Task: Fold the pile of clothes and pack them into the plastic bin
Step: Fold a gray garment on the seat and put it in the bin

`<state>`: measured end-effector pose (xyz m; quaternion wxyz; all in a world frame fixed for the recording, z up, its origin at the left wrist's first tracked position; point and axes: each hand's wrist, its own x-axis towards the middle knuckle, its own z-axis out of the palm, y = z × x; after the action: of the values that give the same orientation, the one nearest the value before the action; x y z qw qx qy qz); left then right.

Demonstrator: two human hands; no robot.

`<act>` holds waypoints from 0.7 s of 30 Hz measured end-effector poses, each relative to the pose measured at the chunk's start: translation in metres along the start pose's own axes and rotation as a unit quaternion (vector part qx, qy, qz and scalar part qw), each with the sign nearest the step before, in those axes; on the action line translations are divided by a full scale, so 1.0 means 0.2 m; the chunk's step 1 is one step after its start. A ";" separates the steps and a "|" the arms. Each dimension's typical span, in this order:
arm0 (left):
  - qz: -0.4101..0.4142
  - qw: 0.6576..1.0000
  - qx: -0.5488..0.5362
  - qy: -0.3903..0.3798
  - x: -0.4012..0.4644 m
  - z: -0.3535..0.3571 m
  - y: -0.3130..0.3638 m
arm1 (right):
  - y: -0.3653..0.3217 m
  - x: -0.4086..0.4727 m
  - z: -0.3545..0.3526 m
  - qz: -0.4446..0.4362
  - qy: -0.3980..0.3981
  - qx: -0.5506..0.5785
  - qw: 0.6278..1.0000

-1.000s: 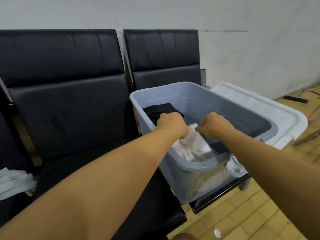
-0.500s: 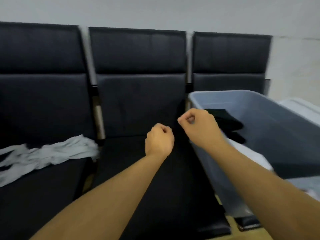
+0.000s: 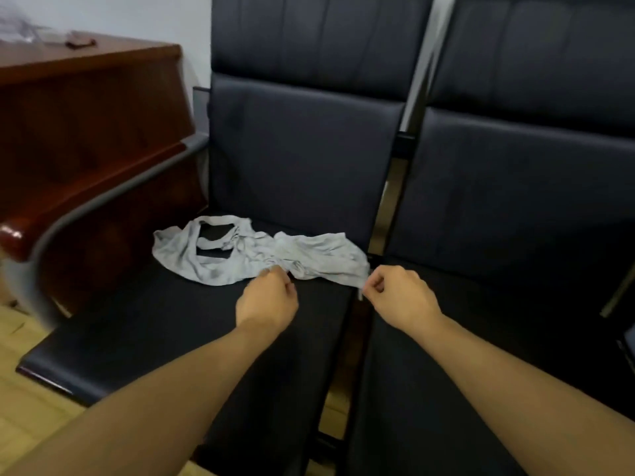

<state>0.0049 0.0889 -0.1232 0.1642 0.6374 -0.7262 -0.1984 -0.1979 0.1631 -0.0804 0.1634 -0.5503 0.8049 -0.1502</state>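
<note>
Grey cotton, crumpled and unfolded, is what I see at the centre of the frame: a light garment lying on the black padded seat of the left-hand chair, its strap loops toward the left and its wider hem toward the right, where it reaches the seat's right edge. My left hand sits just below the middle of the cloth, fingers curled, with the fingertips at the garment's near edge; it looks like a pinch on the fabric, though the blur keeps me from being certain. My right hand is at the garment's right corner, thumb and forefinger closed on a small tag of grey cloth that hangs down from the pinch, the other fingers curled in. Both forearms run in from the bottom of the frame, bare.

A second black chair fills the right half of the picture, joined to the first by a metal frame seen in the gap between them. At the upper left stands a reddish-brown wooden desk, with some small blurred items on its top that I cannot identify. A grey metal armrest curves down in front of it. Pale wood flooring shows at the lower left
</note>
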 end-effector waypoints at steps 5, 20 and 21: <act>0.008 0.997 0.033 0.072 0.26 0.03 -0.34 | -0.08 0.32 0.29 -0.011 0.006 -0.025 1.000; -0.096 0.994 0.047 0.021 0.73 -0.01 -0.75 | -0.02 0.45 0.36 0.004 0.076 0.135 0.988; -0.097 0.994 0.054 0.013 0.72 -0.02 -0.74 | -0.01 0.43 0.31 0.009 0.089 0.173 0.981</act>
<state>0.1153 -0.0711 -0.1955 0.1188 0.7150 -0.6686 -0.1660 -0.1991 0.0788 -0.1444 0.1855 -0.4911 0.7829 -0.3340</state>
